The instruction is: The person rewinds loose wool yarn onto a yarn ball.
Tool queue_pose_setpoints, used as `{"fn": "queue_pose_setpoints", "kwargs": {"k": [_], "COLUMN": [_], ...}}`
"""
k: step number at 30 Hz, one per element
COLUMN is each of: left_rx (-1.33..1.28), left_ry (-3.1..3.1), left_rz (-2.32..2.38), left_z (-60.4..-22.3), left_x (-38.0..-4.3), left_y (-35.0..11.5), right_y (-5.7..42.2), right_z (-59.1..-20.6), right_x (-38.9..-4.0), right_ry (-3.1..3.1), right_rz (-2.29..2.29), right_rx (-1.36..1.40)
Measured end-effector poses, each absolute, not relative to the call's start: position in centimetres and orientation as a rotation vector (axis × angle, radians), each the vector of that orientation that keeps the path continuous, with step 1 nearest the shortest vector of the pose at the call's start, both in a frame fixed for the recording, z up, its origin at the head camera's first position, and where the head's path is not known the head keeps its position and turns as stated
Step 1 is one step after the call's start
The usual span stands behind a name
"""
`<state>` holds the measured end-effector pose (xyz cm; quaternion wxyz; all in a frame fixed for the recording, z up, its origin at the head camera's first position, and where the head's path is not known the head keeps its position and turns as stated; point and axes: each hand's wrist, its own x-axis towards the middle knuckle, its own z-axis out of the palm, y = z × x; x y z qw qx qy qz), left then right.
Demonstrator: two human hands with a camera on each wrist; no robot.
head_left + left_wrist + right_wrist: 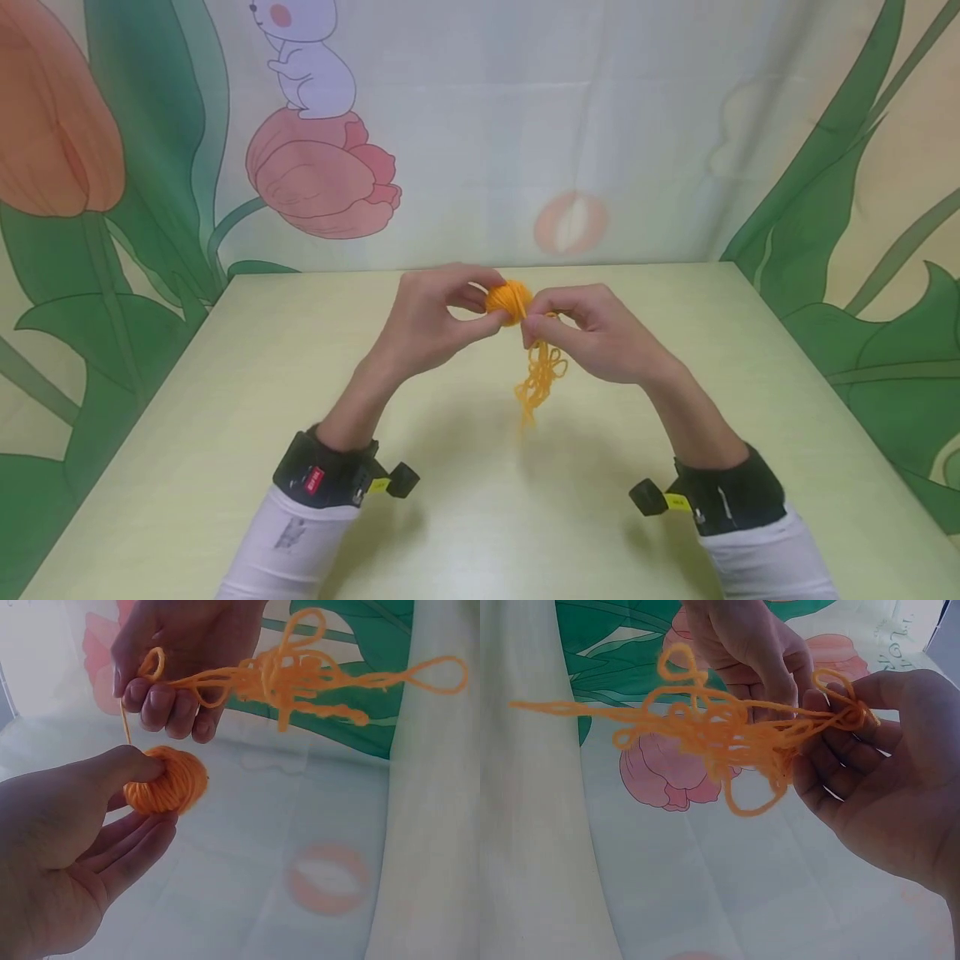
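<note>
An orange ball of yarn is held up over the table, pinched between the thumb and fingers of my left hand. Close at its right side, my right hand grips the loose yarn with curled fingers. A short strand runs from the ball up to the right fingers in the left wrist view. Below the right hand hangs a tangled bunch of loose yarn, with loops sticking out of it. The right wrist view shows this tangle large, partly covering the left hand behind it.
The pale yellow table spreads beneath both hands. A curtain printed with tulips and a white animal hangs behind its far edge. Each wrist wears a black band with a small camera, such as the left camera.
</note>
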<state>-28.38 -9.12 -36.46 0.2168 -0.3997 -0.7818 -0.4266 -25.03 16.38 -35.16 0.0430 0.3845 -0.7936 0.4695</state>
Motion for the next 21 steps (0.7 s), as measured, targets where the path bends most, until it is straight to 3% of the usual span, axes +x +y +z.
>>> {"fn": "queue_pose_setpoints", "kwargs": {"k": [10, 21], "left_rx": [-0.91, -0.968], "left_ry": [-1.993, -1.963], "left_rz": [-1.612, -1.959], "left_z": [-36.2, -35.5], "left_x": [-28.4, -27.5], "left_y": [-9.2, -9.6], "right_y": [16.4, 16.7], "right_z": [-35.2, -35.8], "right_x": [-25.2, -26.1], "right_ry": [-2.471, -2.506], "right_rz": [1.447, 1.505], "right_rx": [1.195, 1.197]}}
